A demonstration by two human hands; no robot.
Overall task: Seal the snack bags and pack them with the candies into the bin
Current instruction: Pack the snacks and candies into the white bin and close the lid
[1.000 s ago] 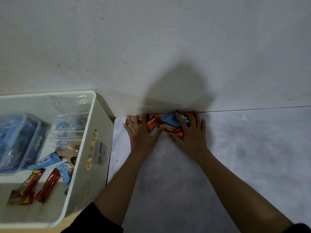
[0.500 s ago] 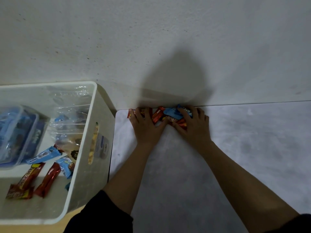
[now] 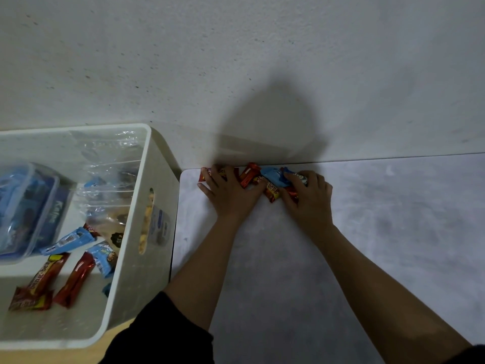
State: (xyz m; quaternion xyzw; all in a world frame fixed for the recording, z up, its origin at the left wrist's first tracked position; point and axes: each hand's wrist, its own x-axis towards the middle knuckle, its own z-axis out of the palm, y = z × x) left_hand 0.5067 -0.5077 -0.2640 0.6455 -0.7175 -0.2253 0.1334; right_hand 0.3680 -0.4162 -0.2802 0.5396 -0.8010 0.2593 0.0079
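Note:
A heap of red, orange and blue wrapped candies [image 3: 266,181] lies at the far edge of the grey table, against the wall. My left hand [image 3: 231,191] lies over the heap's left side with its fingers spread on the wrappers. My right hand [image 3: 308,197] curls around the right side, fingers bent over blue and red wrappers. The white bin [image 3: 136,248] stands to the left. Inside it lie clear snack bags [image 3: 110,164], a blue-lidded box [image 3: 29,208] and several candy bars [image 3: 76,282].
The grey table [image 3: 367,245] runs to the right and toward me. A pale wall [image 3: 236,61] rises right behind the candies. The bin rests on a light wooden surface [image 3: 118,334] beside the table's left edge.
Both hands have closed in on the candy heap and bunched it tighter against the wall. The right hand's fingers have curled further over the wrappers. The view has shifted slightly.

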